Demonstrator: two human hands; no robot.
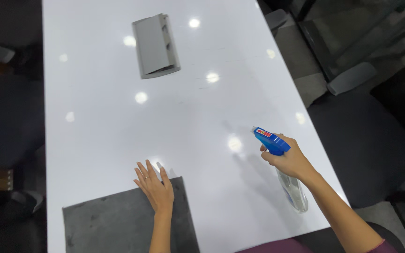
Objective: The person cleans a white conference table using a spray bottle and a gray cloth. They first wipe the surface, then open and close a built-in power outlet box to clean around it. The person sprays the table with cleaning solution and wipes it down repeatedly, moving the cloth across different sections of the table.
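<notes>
My right hand (290, 159) grips a clear spray bottle (295, 191) by its neck, a finger on the trigger of the blue spray head (269, 139). The nozzle points left and away over the glossy white table (104, 122). The bottle hangs above the table's right edge. My left hand (155, 187) lies flat, fingers together, on the far right corner of a dark grey cloth (118, 220) spread on the near part of the table.
A grey flip-up socket box (154, 45) is set into the table at the far middle. Dark office chairs (366, 136) stand along the right side, and more dark seating (5, 117) lines the left. Ceiling lights reflect off the tabletop.
</notes>
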